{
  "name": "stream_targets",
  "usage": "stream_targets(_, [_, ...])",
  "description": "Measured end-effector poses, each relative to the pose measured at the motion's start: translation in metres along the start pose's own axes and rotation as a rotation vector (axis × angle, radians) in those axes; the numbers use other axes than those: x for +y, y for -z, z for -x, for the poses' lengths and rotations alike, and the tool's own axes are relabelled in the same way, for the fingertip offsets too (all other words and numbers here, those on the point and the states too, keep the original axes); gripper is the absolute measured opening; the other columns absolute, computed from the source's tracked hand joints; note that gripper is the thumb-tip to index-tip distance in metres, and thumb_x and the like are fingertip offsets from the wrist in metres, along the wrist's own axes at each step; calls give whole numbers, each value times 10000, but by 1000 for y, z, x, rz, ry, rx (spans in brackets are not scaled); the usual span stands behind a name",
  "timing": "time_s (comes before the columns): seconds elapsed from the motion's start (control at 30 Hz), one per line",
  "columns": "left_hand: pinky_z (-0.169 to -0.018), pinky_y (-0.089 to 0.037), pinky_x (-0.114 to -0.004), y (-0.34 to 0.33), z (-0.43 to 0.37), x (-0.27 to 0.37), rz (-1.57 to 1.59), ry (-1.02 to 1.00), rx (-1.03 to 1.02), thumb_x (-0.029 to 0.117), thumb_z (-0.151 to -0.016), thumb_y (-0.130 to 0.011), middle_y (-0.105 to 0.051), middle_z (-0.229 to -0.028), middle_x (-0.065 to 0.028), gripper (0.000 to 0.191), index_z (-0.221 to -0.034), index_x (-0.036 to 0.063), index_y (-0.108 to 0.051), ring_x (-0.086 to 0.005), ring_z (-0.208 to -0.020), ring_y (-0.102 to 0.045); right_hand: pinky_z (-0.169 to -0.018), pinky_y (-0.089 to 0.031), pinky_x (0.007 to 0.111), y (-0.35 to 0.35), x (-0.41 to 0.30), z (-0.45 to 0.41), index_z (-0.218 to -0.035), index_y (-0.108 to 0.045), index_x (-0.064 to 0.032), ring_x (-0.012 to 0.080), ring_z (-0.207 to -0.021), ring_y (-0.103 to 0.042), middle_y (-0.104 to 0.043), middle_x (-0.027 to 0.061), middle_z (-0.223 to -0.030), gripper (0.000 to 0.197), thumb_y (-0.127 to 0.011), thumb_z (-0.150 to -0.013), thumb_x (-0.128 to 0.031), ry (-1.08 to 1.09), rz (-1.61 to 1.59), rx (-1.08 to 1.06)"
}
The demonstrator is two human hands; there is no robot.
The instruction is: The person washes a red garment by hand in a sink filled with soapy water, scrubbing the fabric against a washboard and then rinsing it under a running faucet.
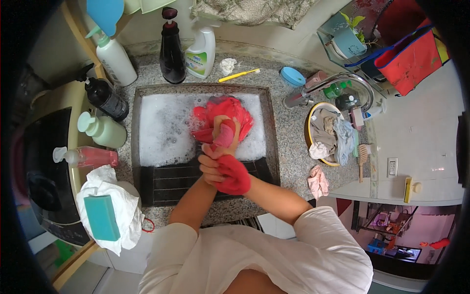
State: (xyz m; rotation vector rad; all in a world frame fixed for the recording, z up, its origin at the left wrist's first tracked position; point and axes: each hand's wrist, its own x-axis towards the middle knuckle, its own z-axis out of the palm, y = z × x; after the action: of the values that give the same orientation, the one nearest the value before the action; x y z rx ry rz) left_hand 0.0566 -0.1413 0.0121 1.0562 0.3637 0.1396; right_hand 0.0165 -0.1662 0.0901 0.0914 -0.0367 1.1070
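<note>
Both my hands meet above a sink (273, 139) filled with white suds (165, 125). Bent fingers of my left hand (210, 168) grip a red knit cloth (234, 176), which looks like a sock and wraps around my right wrist. Beyond it, my right hand (236, 133) reaches over a wet red garment (231, 106) bunched in the suds. Pinkish-red fabric (224, 136) lies along that hand and hides much of it, so its grip is unclear. Under my forearms a black ribbed panel (169, 183) spans the front of the sink.
Several pump bottles (106, 128) line the left counter. A spray bottle (202, 51) and yellow toothbrush (238, 75) are behind the sink. The chrome faucet (293, 99) arches rightward near a basin (308, 125) of clothes. A teal sponge (102, 217) tops white cloth at left.
</note>
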Motion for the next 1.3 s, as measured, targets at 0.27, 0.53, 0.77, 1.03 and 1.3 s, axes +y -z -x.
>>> stream_targets(0.27, [-530,-437,-295,19,-4,40,-30,372,-798,163,-740,-591,-542,-619,-86,149,-755,41,-507,-208,-584,-553,-646,-452,324,-76,-11,33,-900,-546,-120,113,-747,-528,-544,29,-829,116,-512,-826,-203,-180,1396,618])
stream_targets(0.53, [-511,-436,-259,-38,-20,79,-230,407,-1707,155,-746,-584,-524,-584,-73,156,-728,22,-504,-163,-562,-546,-943,-345,494,-121,-93,45,-1045,-524,-170,186,-1019,-494,-540,31,-935,360,-543,-686,-185,218,3325,-807])
stream_targets(0.77, [-807,-416,-299,-38,-30,122,242,399,-1588,351,-728,-633,-571,-892,-104,526,-1066,-22,-478,-174,-870,-549,-544,-416,247,-187,-123,8,-735,-465,-135,128,-634,-493,-426,-21,-649,155,-531,-613,-203,203,3592,-1022])
stream_targets(1.03, [-771,-436,-285,-22,-29,132,-272,138,-1271,154,-642,-735,-560,-970,-63,502,-1053,34,-473,-150,-885,-533,-480,-443,363,-224,-151,12,-744,-473,-77,256,-606,-560,-533,81,-647,208,-592,-632,-206,-518,3739,22])
stream_targets(1.3, [-710,-414,-425,7,-25,105,-1168,-566,-460,252,-611,-656,-606,-837,-124,374,-894,94,-470,-321,-816,-569,-407,-346,259,-97,-134,61,-590,-540,-29,96,-441,-462,-512,10,-529,103,-584,-596,-121,-719,1594,1044])
